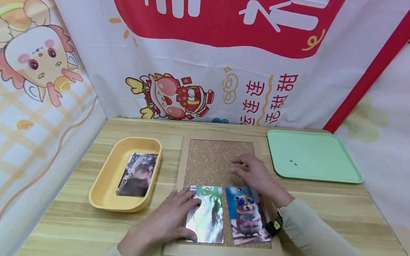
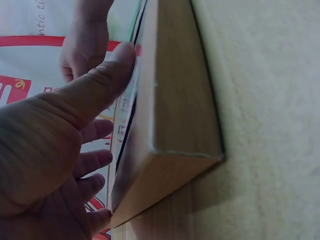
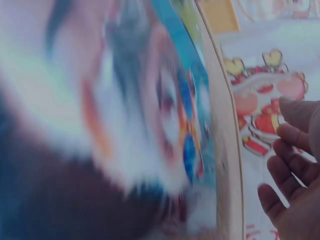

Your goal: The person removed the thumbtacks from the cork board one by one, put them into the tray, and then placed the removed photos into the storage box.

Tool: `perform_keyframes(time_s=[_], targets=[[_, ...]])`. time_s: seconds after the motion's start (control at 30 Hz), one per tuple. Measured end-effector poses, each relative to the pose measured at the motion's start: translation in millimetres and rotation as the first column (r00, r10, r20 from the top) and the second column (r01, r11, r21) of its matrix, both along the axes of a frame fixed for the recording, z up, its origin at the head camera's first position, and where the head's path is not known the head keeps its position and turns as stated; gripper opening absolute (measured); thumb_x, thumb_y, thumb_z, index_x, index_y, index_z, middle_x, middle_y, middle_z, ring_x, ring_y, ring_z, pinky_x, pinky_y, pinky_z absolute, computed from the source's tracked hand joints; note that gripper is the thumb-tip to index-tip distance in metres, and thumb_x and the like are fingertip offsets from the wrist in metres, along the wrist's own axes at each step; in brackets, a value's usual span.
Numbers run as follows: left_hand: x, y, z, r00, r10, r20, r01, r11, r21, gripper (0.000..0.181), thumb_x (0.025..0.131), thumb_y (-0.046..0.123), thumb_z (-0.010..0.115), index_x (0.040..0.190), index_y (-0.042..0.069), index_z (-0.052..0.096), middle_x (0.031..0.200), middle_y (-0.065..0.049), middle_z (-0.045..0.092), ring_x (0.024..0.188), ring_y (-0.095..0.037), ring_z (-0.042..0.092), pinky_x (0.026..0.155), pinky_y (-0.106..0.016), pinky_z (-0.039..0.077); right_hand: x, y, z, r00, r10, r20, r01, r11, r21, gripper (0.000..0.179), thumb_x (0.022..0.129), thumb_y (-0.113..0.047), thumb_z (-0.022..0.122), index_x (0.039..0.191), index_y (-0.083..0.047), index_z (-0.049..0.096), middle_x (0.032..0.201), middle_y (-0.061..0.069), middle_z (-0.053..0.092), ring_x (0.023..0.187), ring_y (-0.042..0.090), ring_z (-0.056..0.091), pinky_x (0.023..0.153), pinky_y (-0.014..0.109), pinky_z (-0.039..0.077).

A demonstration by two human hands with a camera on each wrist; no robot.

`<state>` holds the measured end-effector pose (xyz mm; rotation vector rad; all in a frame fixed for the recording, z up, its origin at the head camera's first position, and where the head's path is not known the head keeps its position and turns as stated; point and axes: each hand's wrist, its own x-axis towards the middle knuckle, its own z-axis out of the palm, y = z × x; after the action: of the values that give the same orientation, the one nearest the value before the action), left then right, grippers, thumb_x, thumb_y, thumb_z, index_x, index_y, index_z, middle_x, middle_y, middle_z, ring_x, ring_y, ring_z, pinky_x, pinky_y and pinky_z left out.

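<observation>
A wood-framed cork board (image 1: pixel 208 158) lies on the table with two glossy pictures side by side on its near half. My left hand (image 1: pixel 168 220) rests at the left edge of the shiny, glare-washed picture (image 1: pixel 208 219), fingers and thumb spread. On the right is a picture of a hamster in blue sunglasses (image 1: pixel 248 217). A small round fastener shows at the top of each picture. My right hand (image 1: pixel 252 174) hovers over the board's right side, above the hamster picture, its relaxed fingers (image 3: pixel 287 165) holding nothing visible; its wrist overlaps that picture in the head view.
A light green tray (image 1: pixel 330 160) at the right back bears a few tiny metallic pieces (image 1: pixel 293 162). On the left stands a yellow tub (image 1: pixel 101 184) with another animal picture (image 1: pixel 139 174) inside. Printed cloth (image 1: pixel 201 55) hangs behind the table.
</observation>
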<state>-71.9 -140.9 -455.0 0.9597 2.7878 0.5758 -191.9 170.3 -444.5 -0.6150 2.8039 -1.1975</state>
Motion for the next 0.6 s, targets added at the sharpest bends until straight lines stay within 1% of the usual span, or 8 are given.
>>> perform_keyframes(time_s=[0.07,0.17,0.27,0.3,0.37,0.47,0.53,0.6], targets=[[0.6,-0.7,-1.3,1.0,-0.007,0.002,0.007,1.0,-0.024,0.097,0.077,0.064,0.082,0.154,0.012,0.053,0.168,-0.017,0.039,0.16,-0.04,0.024,0.128,-0.064,0.02,2.1,-7.6,-1.0,0.997,0.044,0.057,-0.04,0.997,-0.064,0.029,0.1,-0.02,0.075,0.125,-0.005,0.074,0.124,0.01,0.069,0.114,0.029,0.066,0.098,0.051,0.058],[1.1,-1.4,-2.9,1.0,-0.01,0.002,0.01,0.999,-0.045,0.1,0.078,0.064,0.081,0.157,0.011,0.05,0.169,-0.017,0.037,0.161,-0.039,0.023,0.129,-0.063,0.018,4.8,-19.1,-4.0,0.987,0.118,0.107,-0.108,0.99,-0.095,0.025,0.098,-0.018,0.077,0.121,-0.008,0.076,0.119,0.007,0.07,0.11,0.023,0.067,0.095,0.044,0.059],[1.0,-1.6,-3.8,1.0,-0.008,-0.003,0.008,0.999,-0.049,0.101,0.078,0.064,0.082,0.158,0.01,0.049,0.169,-0.017,0.037,0.16,-0.039,0.025,0.129,-0.064,0.019,6.8,-31.7,-7.1,0.97,0.192,0.152,-0.179,0.979,-0.095,0.02,0.097,-0.018,0.078,0.116,-0.011,0.078,0.114,0.003,0.073,0.105,0.019,0.068,0.093,0.041,0.059],[0.9,-1.5,-4.0,1.0,-0.007,-0.002,0.007,0.999,-0.046,0.101,0.078,0.063,0.082,0.157,0.01,0.049,0.168,-0.017,0.038,0.16,-0.039,0.026,0.129,-0.064,0.019,6.9,-35.7,-8.8,0.966,0.21,0.154,-0.201,0.977,-0.074,0.018,0.097,-0.019,0.078,0.115,-0.013,0.079,0.112,-0.001,0.074,0.105,0.016,0.068,0.093,0.04,0.058],[0.8,-1.9,-4.4,1.0,-0.006,0.001,0.006,0.999,-0.04,0.102,0.078,0.063,0.082,0.157,0.009,0.049,0.168,-0.018,0.038,0.16,-0.039,0.027,0.128,-0.064,0.019,6.8,-44.5,-11.2,0.953,0.245,0.18,-0.237,0.97,-0.062,0.016,0.097,-0.019,0.078,0.112,-0.017,0.079,0.111,-0.006,0.075,0.106,0.014,0.067,0.096,0.041,0.056],[0.4,-2.1,-4.9,1.0,-0.004,0.008,0.004,1.0,-0.03,0.103,0.077,0.064,0.082,0.158,0.01,0.048,0.169,-0.017,0.037,0.159,-0.039,0.028,0.129,-0.064,0.018,5.8,-54.3,-16.4,0.947,0.271,0.172,-0.272,0.962,-0.022,0.011,0.097,-0.02,0.079,0.107,-0.022,0.081,0.111,-0.012,0.072,0.111,0.012,0.064,0.102,0.042,0.052],[0.2,-2.2,-4.9,1.0,-0.006,0.011,0.006,1.0,-0.025,0.103,0.077,0.064,0.082,0.158,0.01,0.048,0.169,-0.017,0.037,0.159,-0.039,0.028,0.129,-0.064,0.017,5.4,-58.8,-19.3,0.945,0.286,0.156,-0.288,0.958,-0.012,0.01,0.096,-0.018,0.079,0.105,-0.022,0.081,0.114,-0.01,0.071,0.114,0.014,0.062,0.105,0.044,0.05],[-0.1,-2.4,-5.0,1.0,-0.009,0.01,0.009,1.0,-0.021,0.103,0.078,0.063,0.082,0.158,0.01,0.048,0.169,-0.017,0.037,0.159,-0.039,0.029,0.129,-0.064,0.017,5.3,-61.4,-21.7,0.948,0.295,0.122,-0.298,0.955,0.006,0.008,0.095,-0.016,0.08,0.102,-0.021,0.082,0.117,-0.007,0.07,0.116,0.016,0.061,0.107,0.046,0.048]])
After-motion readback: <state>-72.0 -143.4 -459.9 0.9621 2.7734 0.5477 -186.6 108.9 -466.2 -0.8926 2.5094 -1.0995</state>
